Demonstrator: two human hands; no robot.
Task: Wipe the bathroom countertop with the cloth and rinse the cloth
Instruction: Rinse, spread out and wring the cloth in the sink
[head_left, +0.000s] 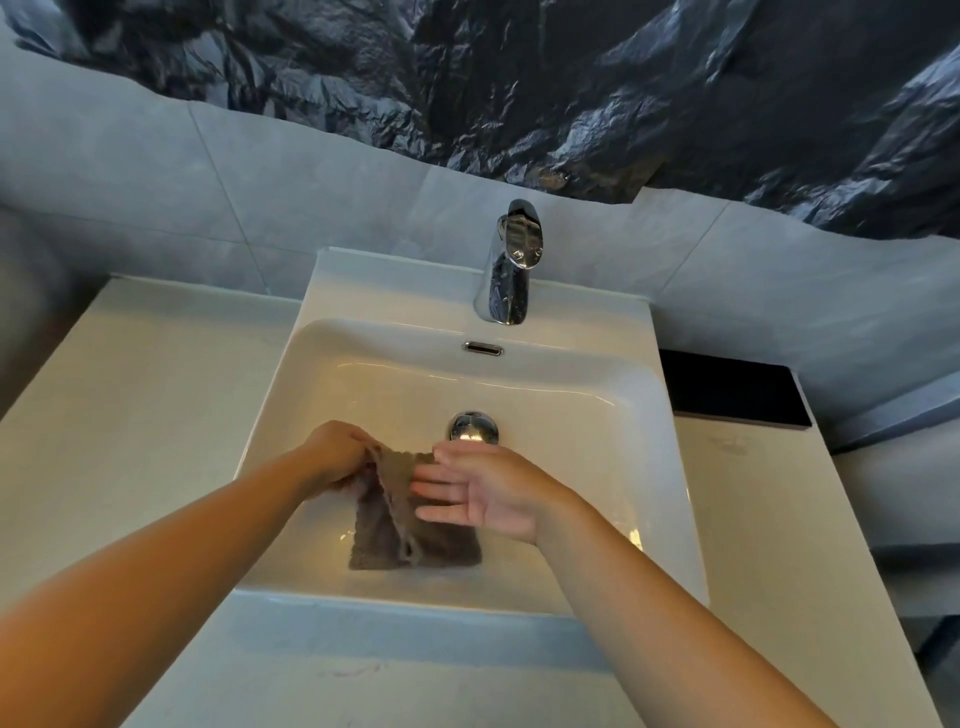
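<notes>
Grey-tiled bathroom wall with a dark rocky panel above, and below it a white tabletop (130, 415) with a sink (597, 405) set into it. I'm looking down into the basin. The brown cloth (415, 540) hangs inside it, toward the near edge. The left hand (335, 452) grips the cloth's upper corner with curled fingers. The right hand (493, 491) is spread, fingers straight, lying against the cloth's face and holding nothing.

My worry is that only one hand has a real hold. If that pinch loosens, the cloth drops onto the basin floor, close to the chrome drain plug (472, 427). I see no water coming from the tap (511, 265), and the cloth sits well short of the spout. Rinsing would mean raising the lever and moving the cloth back. A hard flow could splash the tabletop.

A slot-shaped overflow (483, 348) sits under the tap. A black panel (727, 387) lies to the right, well apart. Nothing blocks the reach to the tap.
</notes>
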